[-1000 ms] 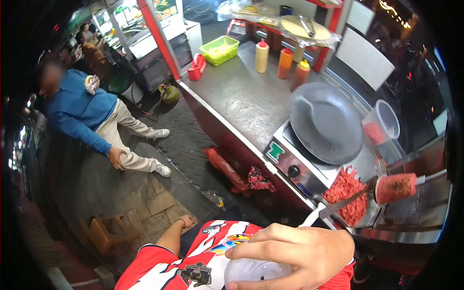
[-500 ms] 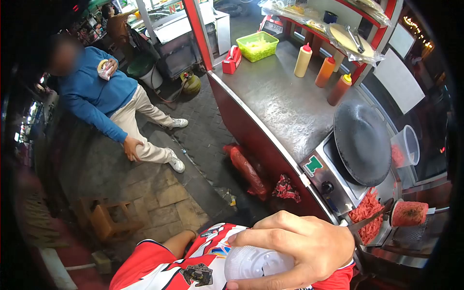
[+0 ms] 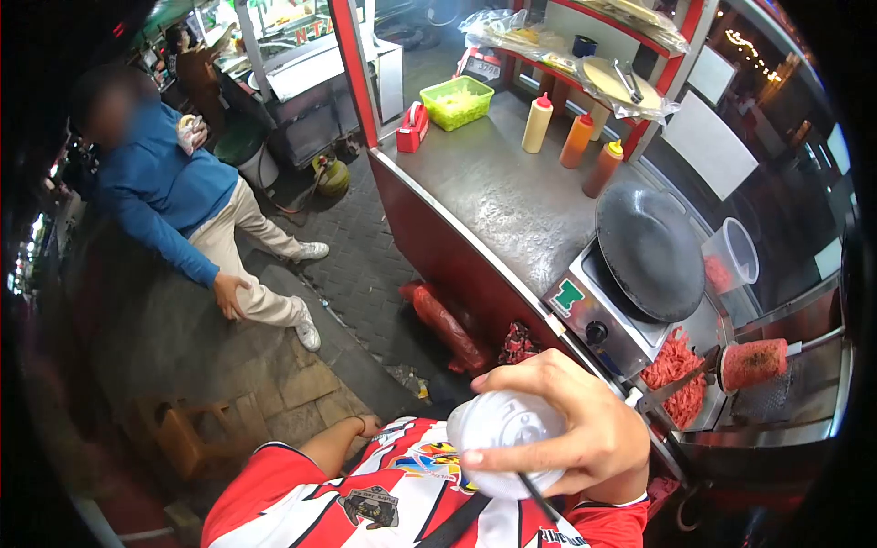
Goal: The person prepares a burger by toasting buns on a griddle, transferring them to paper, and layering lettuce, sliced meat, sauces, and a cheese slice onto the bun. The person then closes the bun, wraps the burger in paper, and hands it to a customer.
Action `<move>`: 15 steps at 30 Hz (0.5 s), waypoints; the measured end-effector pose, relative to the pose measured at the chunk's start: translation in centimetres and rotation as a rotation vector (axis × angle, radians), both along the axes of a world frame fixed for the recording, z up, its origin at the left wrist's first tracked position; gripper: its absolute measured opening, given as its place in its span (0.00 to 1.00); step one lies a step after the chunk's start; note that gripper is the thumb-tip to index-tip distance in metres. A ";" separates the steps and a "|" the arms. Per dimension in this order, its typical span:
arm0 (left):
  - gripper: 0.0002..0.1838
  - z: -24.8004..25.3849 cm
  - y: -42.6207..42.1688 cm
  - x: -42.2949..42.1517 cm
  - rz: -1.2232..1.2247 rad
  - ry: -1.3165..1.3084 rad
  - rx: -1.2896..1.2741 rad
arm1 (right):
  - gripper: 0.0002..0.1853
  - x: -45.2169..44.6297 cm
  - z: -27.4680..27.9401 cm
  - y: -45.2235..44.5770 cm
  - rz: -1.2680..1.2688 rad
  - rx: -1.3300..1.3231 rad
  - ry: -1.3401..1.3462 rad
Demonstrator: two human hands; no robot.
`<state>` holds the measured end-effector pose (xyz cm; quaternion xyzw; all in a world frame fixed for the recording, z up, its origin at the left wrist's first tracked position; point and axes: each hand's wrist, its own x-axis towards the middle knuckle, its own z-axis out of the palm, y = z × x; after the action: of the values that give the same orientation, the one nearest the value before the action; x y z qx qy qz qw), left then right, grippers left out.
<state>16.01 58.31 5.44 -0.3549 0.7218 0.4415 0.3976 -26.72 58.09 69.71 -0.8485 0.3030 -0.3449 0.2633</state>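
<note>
My right hand [image 3: 585,429] is wrapped round a clear plastic cup [image 3: 502,434] with a lid, held up in front of my chest. A thin dark straw [image 3: 537,493] shows under my fingers. My left hand [image 3: 371,426] is low beside my red and white shirt [image 3: 393,484], just past a dark wristband; its fingers are hidden. To the right of the cup, a long knife [image 3: 676,382] lies across shredded red meat [image 3: 674,365], with its tip near a meat roll [image 3: 754,363] on a metal rod.
The cart counter [image 3: 493,192] holds a burner [image 3: 603,320] with a dark pan [image 3: 650,251], sauce bottles [image 3: 575,142], a green basket [image 3: 457,105] and a clear tub [image 3: 731,256]. A person in blue [image 3: 164,183] sits at the left, holding wrapped food. A stool [image 3: 196,438] stands lower left.
My right hand has raised and turned the cup, and the dark straw now shows. The view swung left, then partly back. The seated person stays in place.
</note>
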 end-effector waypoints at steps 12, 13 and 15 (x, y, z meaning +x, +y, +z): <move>0.30 3.2 -8.2 -1.4 0.362 0.072 -0.261 | 0.35 -5.8 -5.3 10.8 -0.804 0.158 0.194; 0.30 2.8 -8.0 -1.0 0.325 0.055 -0.267 | 0.32 -5.6 -5.4 11.1 -0.839 0.153 0.165; 0.30 2.8 -8.0 -0.9 0.300 0.020 -0.259 | 0.32 -4.6 -5.3 10.9 -0.883 0.165 0.121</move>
<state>15.15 50.32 8.20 -0.5023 0.7156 0.4027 0.2711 -31.31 69.04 64.44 -0.6327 0.6772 -0.3487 0.1398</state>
